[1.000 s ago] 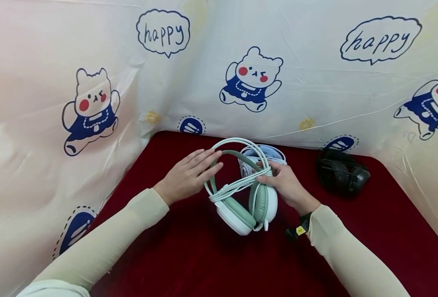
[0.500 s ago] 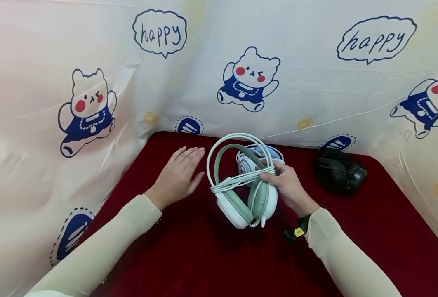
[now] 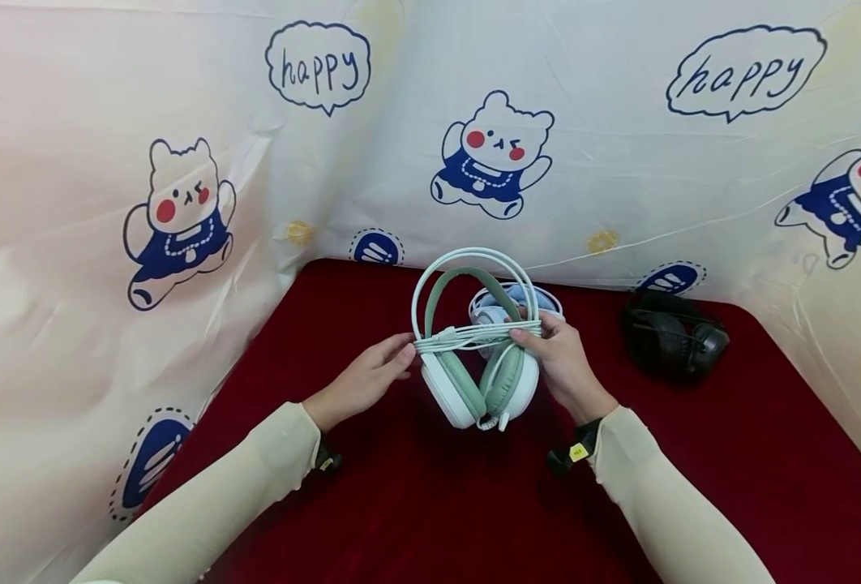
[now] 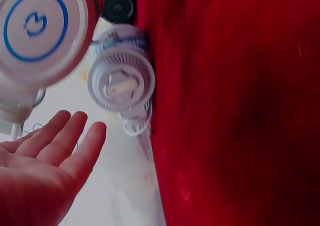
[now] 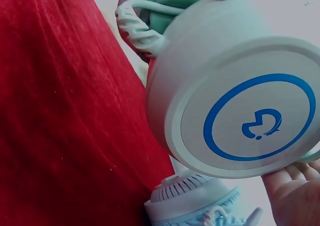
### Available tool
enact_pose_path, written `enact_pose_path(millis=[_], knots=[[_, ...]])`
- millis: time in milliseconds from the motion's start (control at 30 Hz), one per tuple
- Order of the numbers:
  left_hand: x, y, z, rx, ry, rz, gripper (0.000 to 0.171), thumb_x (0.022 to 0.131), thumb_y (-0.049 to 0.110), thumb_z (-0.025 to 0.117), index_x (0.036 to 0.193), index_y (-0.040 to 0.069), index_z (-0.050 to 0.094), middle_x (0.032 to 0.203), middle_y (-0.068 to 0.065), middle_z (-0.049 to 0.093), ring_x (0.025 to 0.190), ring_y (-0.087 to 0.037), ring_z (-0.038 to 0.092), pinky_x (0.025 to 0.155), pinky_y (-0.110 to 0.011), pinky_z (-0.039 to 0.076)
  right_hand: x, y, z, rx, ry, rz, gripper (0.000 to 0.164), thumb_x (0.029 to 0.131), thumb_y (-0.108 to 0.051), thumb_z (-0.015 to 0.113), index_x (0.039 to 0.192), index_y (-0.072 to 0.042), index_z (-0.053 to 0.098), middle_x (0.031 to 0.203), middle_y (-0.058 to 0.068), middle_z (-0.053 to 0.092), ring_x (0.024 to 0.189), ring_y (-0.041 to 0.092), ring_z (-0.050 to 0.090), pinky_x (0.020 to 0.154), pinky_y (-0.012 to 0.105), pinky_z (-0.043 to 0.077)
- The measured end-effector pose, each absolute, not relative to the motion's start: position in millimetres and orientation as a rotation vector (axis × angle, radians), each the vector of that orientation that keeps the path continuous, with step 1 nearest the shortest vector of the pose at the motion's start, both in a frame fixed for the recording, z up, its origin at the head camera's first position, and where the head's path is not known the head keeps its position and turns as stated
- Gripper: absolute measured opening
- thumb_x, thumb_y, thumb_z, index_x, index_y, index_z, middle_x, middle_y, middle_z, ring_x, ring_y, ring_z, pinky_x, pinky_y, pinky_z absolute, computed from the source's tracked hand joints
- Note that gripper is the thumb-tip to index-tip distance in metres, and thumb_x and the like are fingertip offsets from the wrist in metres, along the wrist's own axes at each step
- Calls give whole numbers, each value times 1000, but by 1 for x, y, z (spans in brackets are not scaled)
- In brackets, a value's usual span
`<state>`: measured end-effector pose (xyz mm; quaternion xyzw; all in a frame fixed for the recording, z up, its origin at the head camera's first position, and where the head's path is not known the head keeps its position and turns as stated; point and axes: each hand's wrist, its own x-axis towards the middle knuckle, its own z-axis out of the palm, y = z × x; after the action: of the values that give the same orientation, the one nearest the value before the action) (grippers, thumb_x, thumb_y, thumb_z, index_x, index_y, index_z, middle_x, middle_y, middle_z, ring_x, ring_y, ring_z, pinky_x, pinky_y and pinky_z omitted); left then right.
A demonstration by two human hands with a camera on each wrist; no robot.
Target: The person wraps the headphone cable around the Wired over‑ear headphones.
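White over-ear headphones (image 3: 503,381) with green ear pads and headband hang upright above the red cloth in the head view. Their white cable (image 3: 474,334) is wound across the headband sides. My right hand (image 3: 569,361) pinches the right side where the cable wraps, thumb in front. At the opposite side is my left hand (image 3: 361,381), fingertips right at the wrapped cable. The left wrist view shows its fingers (image 4: 70,146) extended below a white ear cup (image 4: 37,31). In the right wrist view, the other ear cup (image 5: 240,111) bears a blue ring and logo.
Behind the held pair sit white and pale-blue headphones (image 3: 485,316), partly hidden. Black headphones (image 3: 674,337) lie at the back right of the red-covered table (image 3: 693,470). Printed white curtains (image 3: 584,178) enclose the left, back and right sides.
The left hand came off the headband, drew left, then returned lower to the left side with its palm turned. The headphones have risen slightly and levelled, still in the right hand.
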<state>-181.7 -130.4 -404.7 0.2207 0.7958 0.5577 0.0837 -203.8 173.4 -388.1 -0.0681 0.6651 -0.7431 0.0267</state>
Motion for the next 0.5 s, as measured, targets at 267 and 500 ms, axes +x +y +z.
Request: enact_pose_path(millis=[267, 500], knots=[[-183, -119, -408, 622, 2261, 1889, 58, 101, 40, 47, 144, 2, 39, 132, -13, 55, 114, -25, 59, 93, -40, 48, -207, 167, -394, -144, 2023, -2387, 46, 89, -7, 70, 131, 3, 53, 104, 5, 67, 95, 15, 64, 85, 27, 51], [-188, -116, -406, 545, 2210, 1968, 55, 99, 34, 55, 142, 3, 40, 126, -15, 60, 112, -26, 59, 93, -41, 48, -210, 159, -397, -86, 1994, -2419, 49, 89, -5, 69, 134, 3, 51, 109, 8, 66, 94, 13, 65, 84, 26, 51]])
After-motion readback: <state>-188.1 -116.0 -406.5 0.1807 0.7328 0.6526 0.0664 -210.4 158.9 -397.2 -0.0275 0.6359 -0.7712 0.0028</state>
